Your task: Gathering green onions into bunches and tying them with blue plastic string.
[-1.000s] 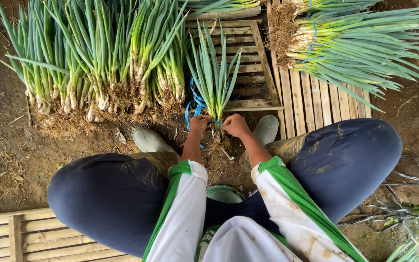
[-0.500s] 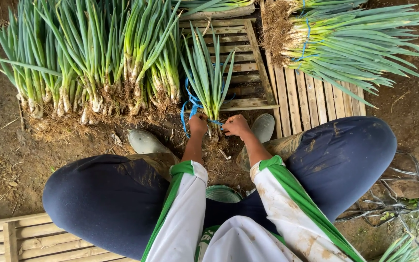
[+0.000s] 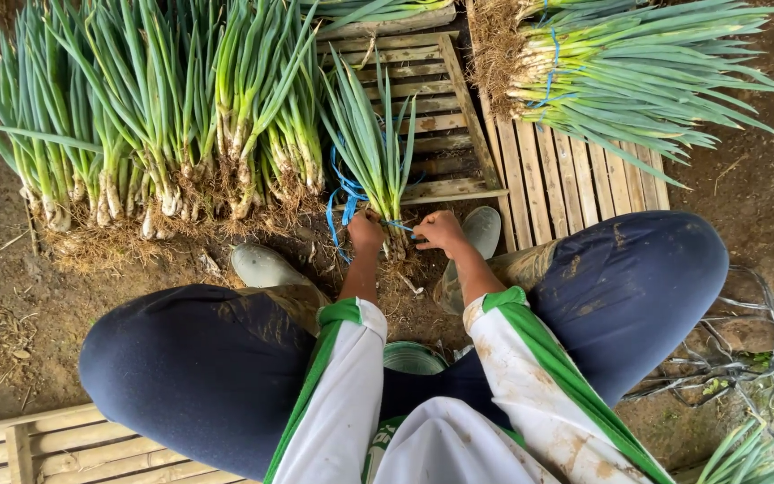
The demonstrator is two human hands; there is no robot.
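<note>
Bare, muddy ground and slatted wooden pallets frame what I see through the head camera. At the centre, a small bunch of green onions [image 3: 371, 143] stands upright on the dirt just ahead of my knees, its roots at the ground and its leaves fanning up over the pallet edge. A blue tie string [image 3: 344, 199] loops around its base and trails off to the left.

My left hand [image 3: 365, 229] grips the base of the bunch, fingers pressed together around the string and stalks. My right hand [image 3: 441, 229] sits just beside it, fingers pinching the other end of the string against the roots. I judge this to be the binding step, with the loop on but the knot not visibly closed; the next move would call for a firm pull apart and a steady hold so the stalks do not splay.

Room is tight. A long row of green onions [image 3: 154, 134] leans close on the left, nearly touching the bunch. Boots [image 3: 263, 265] flank the hands on both sides. The wooden pallet [image 3: 432, 108] lies directly behind, and a tied pile of onions [image 3: 638, 81] rests on slats [image 3: 566, 188] to the right, well apart. Dark cords [image 3: 745, 350] sprawl on the ground by my right knee.
</note>
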